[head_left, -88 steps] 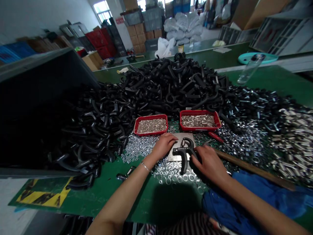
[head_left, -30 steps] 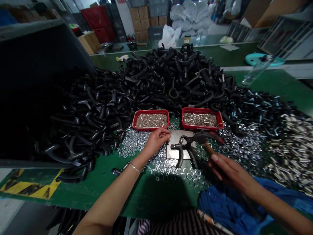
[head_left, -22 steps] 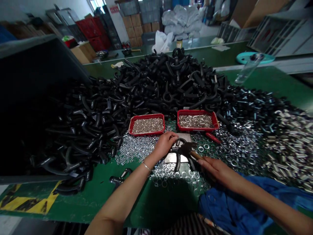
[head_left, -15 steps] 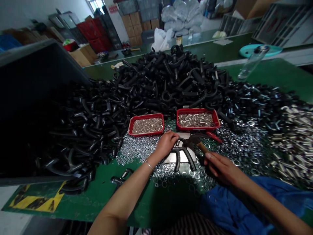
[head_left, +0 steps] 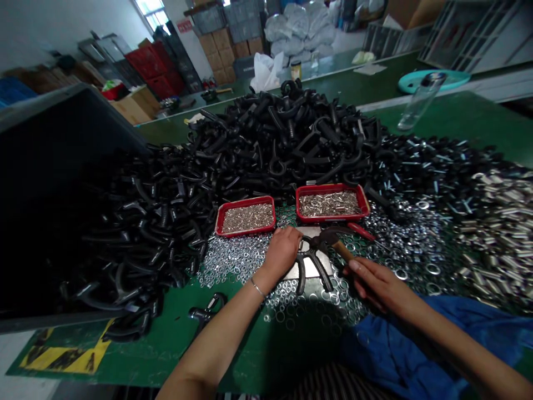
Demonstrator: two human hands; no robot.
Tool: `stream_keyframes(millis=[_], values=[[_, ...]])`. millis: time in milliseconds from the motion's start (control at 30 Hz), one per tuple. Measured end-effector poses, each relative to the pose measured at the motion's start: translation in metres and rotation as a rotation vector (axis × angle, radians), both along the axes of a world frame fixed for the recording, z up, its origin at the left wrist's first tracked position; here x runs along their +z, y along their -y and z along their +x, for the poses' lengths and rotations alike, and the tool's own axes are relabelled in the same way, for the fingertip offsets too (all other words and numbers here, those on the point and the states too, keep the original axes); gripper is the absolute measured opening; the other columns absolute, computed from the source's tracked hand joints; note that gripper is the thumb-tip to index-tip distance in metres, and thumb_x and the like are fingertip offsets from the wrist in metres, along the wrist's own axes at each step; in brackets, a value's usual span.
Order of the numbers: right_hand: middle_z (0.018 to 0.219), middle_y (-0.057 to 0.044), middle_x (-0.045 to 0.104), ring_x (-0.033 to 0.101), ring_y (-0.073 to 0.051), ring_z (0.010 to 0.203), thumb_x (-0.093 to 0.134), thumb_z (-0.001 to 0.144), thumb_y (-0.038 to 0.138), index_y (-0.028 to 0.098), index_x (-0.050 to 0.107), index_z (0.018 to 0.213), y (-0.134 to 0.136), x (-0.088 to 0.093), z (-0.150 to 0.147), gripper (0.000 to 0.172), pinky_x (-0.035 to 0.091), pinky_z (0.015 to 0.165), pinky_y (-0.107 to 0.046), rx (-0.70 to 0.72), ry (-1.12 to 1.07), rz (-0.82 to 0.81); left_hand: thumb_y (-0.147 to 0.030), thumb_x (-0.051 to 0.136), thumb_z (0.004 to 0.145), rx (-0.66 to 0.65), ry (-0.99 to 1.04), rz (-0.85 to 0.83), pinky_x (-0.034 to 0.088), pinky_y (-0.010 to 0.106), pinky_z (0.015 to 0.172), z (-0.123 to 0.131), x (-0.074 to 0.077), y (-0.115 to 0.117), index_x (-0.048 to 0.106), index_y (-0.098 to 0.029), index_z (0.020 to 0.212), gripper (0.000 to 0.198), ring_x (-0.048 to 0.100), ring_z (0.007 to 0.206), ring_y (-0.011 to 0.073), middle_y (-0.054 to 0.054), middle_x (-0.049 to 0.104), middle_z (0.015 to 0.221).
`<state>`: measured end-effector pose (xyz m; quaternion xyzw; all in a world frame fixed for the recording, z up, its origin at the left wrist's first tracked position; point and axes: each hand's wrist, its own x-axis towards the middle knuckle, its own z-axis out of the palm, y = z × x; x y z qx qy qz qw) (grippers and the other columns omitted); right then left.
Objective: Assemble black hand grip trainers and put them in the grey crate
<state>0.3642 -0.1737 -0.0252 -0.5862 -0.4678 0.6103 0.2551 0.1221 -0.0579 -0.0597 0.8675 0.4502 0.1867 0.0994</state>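
Observation:
A black hand-grip part [head_left: 310,264] with two curved legs lies on a small metal plate [head_left: 306,268] in the middle of the green table [head_left: 270,350]. My left hand [head_left: 283,250] is closed on the part's left side and holds it down. My right hand [head_left: 375,283] grips the wooden handle of a hammer [head_left: 333,240], whose dark head rests over the top of the part. Loose silver washers [head_left: 237,258] lie all around the plate.
Two red trays [head_left: 245,216] [head_left: 332,202] of small metal pieces sit just behind the plate. A big heap of black handles [head_left: 266,144] fills the table behind and to the left. Silver tubes [head_left: 499,222] lie at the right, blue cloth [head_left: 416,344] lies near me, and a dark bin [head_left: 50,183] stands left.
My right hand has let go of the part and taken the hammer, swinging its head up and down onto the part. My left hand has stayed on the part's left side.

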Motion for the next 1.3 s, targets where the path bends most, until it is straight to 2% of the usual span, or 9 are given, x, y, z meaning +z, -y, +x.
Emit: stream_keyframes(millis=[100, 200, 333, 467, 700, 900, 1033, 1167, 1300], values=[[0.067, 0.003, 0.059, 0.042, -0.008, 0.037, 0.04, 0.095, 0.067, 0.021, 0.054, 0.106, 0.002, -0.001, 0.001, 0.049, 0.032, 0.035, -0.022, 0.013, 0.003, 0.014, -0.015, 0.044, 0.099, -0.086, -0.156, 0.126, 0.045, 0.041, 0.088, 0.001, -0.003, 0.002, 0.064, -0.013, 0.102, 0.02, 0.059, 0.094, 0.0246, 0.011, 0.065, 0.097], [0.073, 0.001, 0.063, 0.047, -0.011, 0.043, 0.039, 0.095, 0.067, 0.022, 0.054, 0.107, -0.002, 0.005, 0.003, 0.049, 0.036, 0.039, -0.024, 0.045, 0.106, 0.077, -0.021, 0.045, 0.1, -0.035, -0.112, 0.086, 0.045, 0.041, 0.089, 0.0, -0.001, 0.004, 0.062, -0.014, 0.104, 0.019, 0.059, 0.095, 0.0239, 0.01, 0.065, 0.098], [0.068, -0.001, 0.063, 0.056, -0.016, 0.056, 0.038, 0.097, 0.062, 0.023, 0.058, 0.101, -0.014, 0.041, 0.003, 0.044, 0.041, 0.051, -0.027, 0.126, 0.315, 0.305, -0.036, 0.049, 0.1, 0.104, 0.067, 0.022, 0.043, 0.043, 0.096, -0.006, 0.009, 0.027, 0.057, -0.016, 0.117, 0.028, 0.056, 0.108, 0.0251, 0.01, 0.064, 0.114], [0.074, -0.003, 0.066, 0.059, -0.018, 0.062, 0.032, 0.1, 0.058, 0.025, 0.056, 0.108, -0.028, 0.071, -0.008, 0.042, 0.042, 0.058, -0.03, 0.079, 0.424, 0.51, -0.028, 0.043, 0.102, -0.035, 0.066, 0.048, 0.042, 0.043, 0.099, -0.012, 0.012, 0.061, 0.059, -0.016, 0.118, 0.026, 0.056, 0.11, 0.0246, 0.01, 0.066, 0.116], [0.072, -0.006, 0.066, 0.064, -0.023, 0.071, 0.033, 0.101, 0.053, 0.024, 0.054, 0.087, -0.062, 0.033, -0.02, 0.038, 0.045, 0.069, -0.033, 0.405, 0.648, 0.443, -0.023, 0.041, 0.102, -0.1, 0.032, 0.084, 0.045, 0.043, 0.096, -0.009, -0.003, 0.074, 0.062, -0.013, 0.114, 0.026, 0.058, 0.105, 0.0254, 0.012, 0.067, 0.112], [0.078, -0.008, 0.067, 0.064, -0.024, 0.075, 0.033, 0.101, 0.05, 0.021, 0.055, 0.092, -0.066, 0.034, -0.021, 0.038, 0.044, 0.071, -0.034, 0.361, 0.707, 0.502, -0.024, 0.041, 0.101, -0.065, 0.084, 0.057, 0.046, 0.044, 0.096, -0.007, 0.004, 0.075, 0.06, -0.015, 0.116, 0.025, 0.058, 0.107, 0.026, 0.012, 0.066, 0.115], [0.073, -0.004, 0.065, 0.063, -0.021, 0.069, 0.031, 0.102, 0.052, 0.024, 0.053, 0.088, -0.052, 0.04, -0.015, 0.038, 0.044, 0.067, -0.032, 0.465, 0.586, 0.455, -0.04, 0.05, 0.098, 0.149, 0.11, 0.017, 0.048, 0.045, 0.09, -0.012, 0.013, 0.092, 0.058, -0.018, 0.111, 0.026, 0.059, 0.101, 0.0274, 0.012, 0.064, 0.107], [0.073, -0.006, 0.066, 0.063, -0.024, 0.067, 0.033, 0.099, 0.059, 0.024, 0.054, 0.092, -0.024, 0.031, -0.008, 0.041, 0.043, 0.063, -0.034, 0.397, 0.645, 0.452, -0.056, 0.056, 0.091, 0.339, 0.004, -0.027, 0.049, 0.039, 0.07, -0.006, 0.012, 0.108, 0.058, -0.016, 0.099, 0.041, 0.062, 0.08, 0.0265, 0.014, 0.062, 0.089], [0.069, -0.006, 0.065, 0.061, -0.024, 0.059, 0.037, 0.094, 0.066, 0.023, 0.058, 0.092, -0.017, 0.01, 0.0, 0.048, 0.045, 0.054, -0.034, 0.397, 0.515, 0.234, -0.038, 0.054, 0.094, 0.343, -0.152, -0.145, 0.046, 0.035, 0.059, 0.007, 0.01, 0.103, 0.058, -0.013, 0.099, 0.026, 0.064, 0.074, 0.0254, 0.015, 0.063, 0.091]])
